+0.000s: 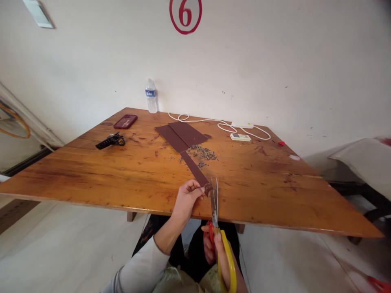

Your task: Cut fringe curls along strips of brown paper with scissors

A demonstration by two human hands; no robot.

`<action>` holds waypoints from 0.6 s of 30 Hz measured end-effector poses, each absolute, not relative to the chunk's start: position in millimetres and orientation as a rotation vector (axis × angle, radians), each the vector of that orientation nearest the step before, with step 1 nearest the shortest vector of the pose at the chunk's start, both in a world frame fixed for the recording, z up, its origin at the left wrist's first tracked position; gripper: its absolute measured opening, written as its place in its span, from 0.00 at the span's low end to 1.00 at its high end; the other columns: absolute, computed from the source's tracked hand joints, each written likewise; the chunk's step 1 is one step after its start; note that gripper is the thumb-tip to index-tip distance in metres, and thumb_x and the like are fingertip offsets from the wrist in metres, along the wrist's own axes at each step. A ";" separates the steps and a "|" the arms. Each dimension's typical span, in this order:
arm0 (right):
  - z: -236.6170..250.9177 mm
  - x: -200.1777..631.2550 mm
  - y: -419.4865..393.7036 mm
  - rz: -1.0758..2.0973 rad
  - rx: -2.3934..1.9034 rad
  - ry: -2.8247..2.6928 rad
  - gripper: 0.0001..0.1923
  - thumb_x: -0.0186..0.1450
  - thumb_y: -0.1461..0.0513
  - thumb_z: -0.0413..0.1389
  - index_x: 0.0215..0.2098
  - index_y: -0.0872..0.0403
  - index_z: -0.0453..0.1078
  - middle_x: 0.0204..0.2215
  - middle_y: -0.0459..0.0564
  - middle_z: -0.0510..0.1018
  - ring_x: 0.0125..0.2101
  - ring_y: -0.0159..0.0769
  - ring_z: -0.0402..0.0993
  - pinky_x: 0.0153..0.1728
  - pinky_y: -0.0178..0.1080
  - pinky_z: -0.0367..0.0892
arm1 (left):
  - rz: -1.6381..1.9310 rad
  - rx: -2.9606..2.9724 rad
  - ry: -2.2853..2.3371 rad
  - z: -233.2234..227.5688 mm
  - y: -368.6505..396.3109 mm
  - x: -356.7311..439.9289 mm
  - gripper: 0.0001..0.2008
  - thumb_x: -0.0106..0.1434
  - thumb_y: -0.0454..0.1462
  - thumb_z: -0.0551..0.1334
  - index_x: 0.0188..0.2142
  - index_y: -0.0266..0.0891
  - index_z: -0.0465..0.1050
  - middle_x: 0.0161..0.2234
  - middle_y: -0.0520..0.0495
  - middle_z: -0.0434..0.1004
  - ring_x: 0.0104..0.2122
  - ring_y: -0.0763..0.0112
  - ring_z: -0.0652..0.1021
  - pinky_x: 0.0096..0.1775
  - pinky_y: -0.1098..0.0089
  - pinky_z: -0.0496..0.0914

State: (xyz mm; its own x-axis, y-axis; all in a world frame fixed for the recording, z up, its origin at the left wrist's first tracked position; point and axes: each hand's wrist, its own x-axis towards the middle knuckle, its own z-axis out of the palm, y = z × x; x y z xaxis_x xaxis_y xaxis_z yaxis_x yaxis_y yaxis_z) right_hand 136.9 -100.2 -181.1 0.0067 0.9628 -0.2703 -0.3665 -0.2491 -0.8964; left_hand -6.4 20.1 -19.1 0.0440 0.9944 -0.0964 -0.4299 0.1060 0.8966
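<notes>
My left hand (188, 197) is closed in a pinch on the near end of a dark brown strip (195, 169), which lies slantwise across the table. In my right hand (220, 252) are scissors (215, 211) with one yellow and one red handle, their blades slightly apart and pointing away from me. The blades stand just right of the strip's curled end. Whether they touch it I cannot tell. A pile of small cut shreds (203, 153) lies by the strip's far end. Beyond it rest dark brown sheets (180, 136).
On the wooden table (259, 195) are a dark red case (125, 121), a black object like a key holder (110, 140), a water bottle (150, 97) by the wall, a white cable (203, 120) with a power strip (242, 125), and a small white box (240, 137).
</notes>
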 end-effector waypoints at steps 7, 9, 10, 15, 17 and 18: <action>-184.1 139.4 -98.0 1.570 -1.143 -0.725 0.29 0.78 0.37 0.56 0.49 0.54 0.77 0.23 0.37 0.69 0.15 0.26 0.60 0.16 0.32 0.61 | 1.277 0.844 0.855 -20.2 21.5 -8.3 0.12 0.47 0.38 0.73 0.21 0.42 0.70 0.20 0.54 0.74 0.23 0.73 0.73 0.34 0.70 0.65; -182.7 138.1 -98.2 1.574 -1.147 -0.714 0.29 0.77 0.37 0.56 0.48 0.54 0.77 0.22 0.36 0.69 0.15 0.26 0.59 0.16 0.31 0.60 | 1.261 0.832 0.827 -19.3 21.9 -8.5 0.12 0.46 0.38 0.72 0.21 0.42 0.69 0.19 0.53 0.74 0.23 0.72 0.74 0.33 0.70 0.66; -181.7 137.5 -98.5 1.571 -1.149 -0.706 0.29 0.77 0.37 0.56 0.48 0.54 0.77 0.22 0.36 0.69 0.15 0.26 0.59 0.16 0.31 0.60 | 1.253 0.828 0.811 -18.8 22.0 -8.6 0.12 0.46 0.37 0.72 0.20 0.42 0.69 0.20 0.53 0.74 0.23 0.72 0.75 0.33 0.70 0.66; -177.7 136.5 -100.3 1.583 -1.141 -0.662 0.28 0.77 0.38 0.57 0.47 0.54 0.77 0.22 0.35 0.68 0.14 0.25 0.57 0.16 0.31 0.59 | 1.246 0.833 0.795 -19.1 22.7 -8.8 0.12 0.47 0.37 0.72 0.20 0.42 0.68 0.20 0.53 0.75 0.23 0.72 0.76 0.32 0.71 0.66; -176.1 136.9 -100.4 1.611 -1.137 -0.646 0.27 0.77 0.38 0.58 0.46 0.54 0.77 0.21 0.35 0.67 0.14 0.24 0.56 0.15 0.30 0.59 | 1.241 0.838 0.801 -20.2 23.1 -9.2 0.12 0.47 0.37 0.72 0.20 0.42 0.68 0.20 0.53 0.75 0.23 0.72 0.76 0.32 0.71 0.65; -174.9 137.0 -100.3 1.623 -1.137 -0.638 0.27 0.78 0.39 0.58 0.46 0.54 0.77 0.21 0.34 0.67 0.13 0.24 0.55 0.15 0.30 0.58 | 1.239 0.840 0.805 -20.7 23.3 -9.4 0.12 0.47 0.37 0.72 0.20 0.42 0.68 0.20 0.53 0.75 0.23 0.72 0.76 0.32 0.71 0.65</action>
